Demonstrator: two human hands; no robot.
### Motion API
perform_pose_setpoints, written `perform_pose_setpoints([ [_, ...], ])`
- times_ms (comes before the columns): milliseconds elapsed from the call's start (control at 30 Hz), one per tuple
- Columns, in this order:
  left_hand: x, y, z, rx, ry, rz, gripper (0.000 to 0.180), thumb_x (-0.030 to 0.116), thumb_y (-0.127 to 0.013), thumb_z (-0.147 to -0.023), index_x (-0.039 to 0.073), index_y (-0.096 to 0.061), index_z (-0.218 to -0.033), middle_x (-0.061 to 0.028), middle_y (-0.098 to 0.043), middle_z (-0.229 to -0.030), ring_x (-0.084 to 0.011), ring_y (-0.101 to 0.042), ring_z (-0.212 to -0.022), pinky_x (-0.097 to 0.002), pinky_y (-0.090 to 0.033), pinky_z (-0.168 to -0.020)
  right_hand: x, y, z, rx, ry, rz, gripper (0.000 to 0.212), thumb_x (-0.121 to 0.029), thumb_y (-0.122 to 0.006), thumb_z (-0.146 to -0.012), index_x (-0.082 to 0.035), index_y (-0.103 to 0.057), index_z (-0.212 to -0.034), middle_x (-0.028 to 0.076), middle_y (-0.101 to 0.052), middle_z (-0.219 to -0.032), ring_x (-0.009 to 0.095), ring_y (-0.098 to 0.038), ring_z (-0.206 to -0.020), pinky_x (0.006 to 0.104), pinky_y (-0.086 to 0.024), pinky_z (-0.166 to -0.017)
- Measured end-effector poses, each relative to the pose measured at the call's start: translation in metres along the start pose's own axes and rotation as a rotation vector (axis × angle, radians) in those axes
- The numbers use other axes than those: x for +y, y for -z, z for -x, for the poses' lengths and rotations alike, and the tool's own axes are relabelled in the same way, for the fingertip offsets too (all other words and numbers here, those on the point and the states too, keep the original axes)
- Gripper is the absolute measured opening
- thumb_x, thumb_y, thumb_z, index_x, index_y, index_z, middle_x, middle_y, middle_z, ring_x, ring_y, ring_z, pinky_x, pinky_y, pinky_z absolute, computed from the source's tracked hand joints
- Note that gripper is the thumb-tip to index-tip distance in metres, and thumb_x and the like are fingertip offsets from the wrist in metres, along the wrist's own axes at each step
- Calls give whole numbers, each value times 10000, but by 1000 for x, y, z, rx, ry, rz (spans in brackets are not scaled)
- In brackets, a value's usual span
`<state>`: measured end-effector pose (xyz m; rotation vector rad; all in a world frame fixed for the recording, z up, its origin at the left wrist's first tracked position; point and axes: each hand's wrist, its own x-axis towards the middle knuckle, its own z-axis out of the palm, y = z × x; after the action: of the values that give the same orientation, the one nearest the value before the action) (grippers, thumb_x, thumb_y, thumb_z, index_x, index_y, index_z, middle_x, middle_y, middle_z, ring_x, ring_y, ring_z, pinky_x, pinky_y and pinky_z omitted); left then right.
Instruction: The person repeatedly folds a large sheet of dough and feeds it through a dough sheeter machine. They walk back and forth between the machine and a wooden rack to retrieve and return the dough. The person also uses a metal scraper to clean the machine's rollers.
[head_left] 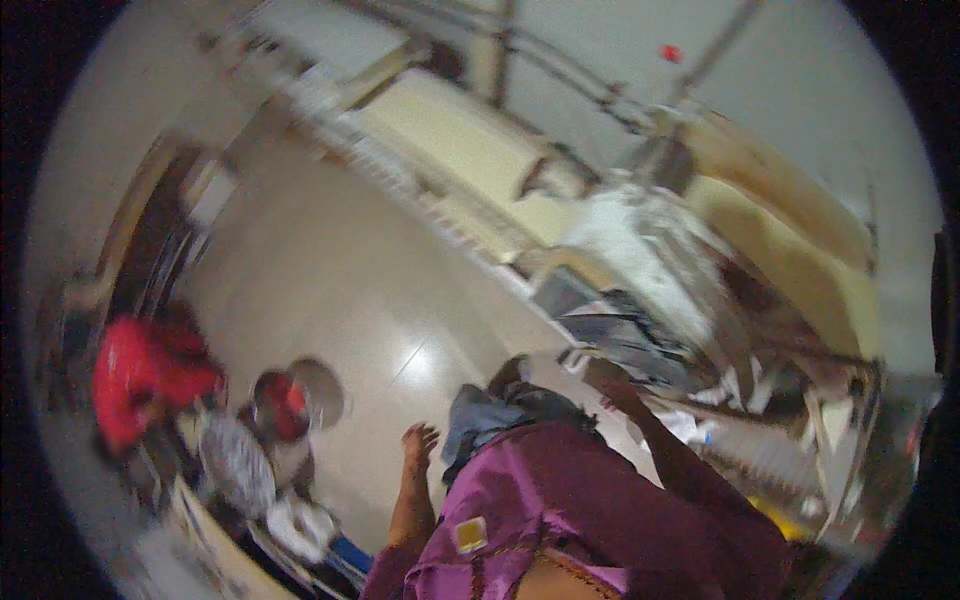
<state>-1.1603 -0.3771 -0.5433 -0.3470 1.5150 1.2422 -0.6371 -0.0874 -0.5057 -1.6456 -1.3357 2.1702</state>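
Grey fabric heap [618, 335] is being seen just beside the right hand [612, 386], whose grip cannot be told through blur; nothing is being held by the unclenched left hand [421, 440]. If brushed accidentally, it could be getting dragged down.

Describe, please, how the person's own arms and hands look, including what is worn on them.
The sleeves are purple and stop short, leaving the forearms bare. No glove is visible on the left hand; the right hand is too blurred for fine detail.
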Motion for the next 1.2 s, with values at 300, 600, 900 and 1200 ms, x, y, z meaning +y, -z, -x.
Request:
perform_pose_setpoints([
  [300, 103, -1, -66, -129, 121, -338, 471, 324, -556, -898, 41, -520, -1273, -186, -642, -1130, -338, -668, -917, -438, -534, -778, 20, -55, 46, 355, -57, -164, 290, -346, -582, -933, -75, -678, -977, 81, -702, -760, 150, -664, -604, 279, -524, -487],
  [600, 278, -21, -179, -239, 24, -498, 395, 272, -523, -922, 70, -541, -1261, -171, -664, -1085, -332, -682, -896, -456, -539, -761, 24, -228, 63, 464, -213, -382, 297, -322, -567, -935, -72, -680, -1049, 92, -710, -790, 163, -681, -643, 291, -551, -533],
  [900, 328, -71, -211, -384, 61, -542, 449, 296, -593, -901, 48, -518, -1267, -187, -634, -1113, -336, -656, -923, -454, -527, -810, 28, -304, 54, 578, -267, -457, 237, -316, -632, -903, -105, -716, -971, 97, -709, -764, 189, -676, -608, 320, -530, -502],
  [1200, 263, -119, -213, -400, 168, -719, 437, 280, -583, -914, 47, -517, -1278, -217, -602, -1183, -381, -644, -949, -470, -535, -746, 62, -194, 97, 947, 8, -593, 171, -191, -639, -840, -45, -708, -894, 88, -714, -784, 181, -661, -546, 306, -526, -450],
])
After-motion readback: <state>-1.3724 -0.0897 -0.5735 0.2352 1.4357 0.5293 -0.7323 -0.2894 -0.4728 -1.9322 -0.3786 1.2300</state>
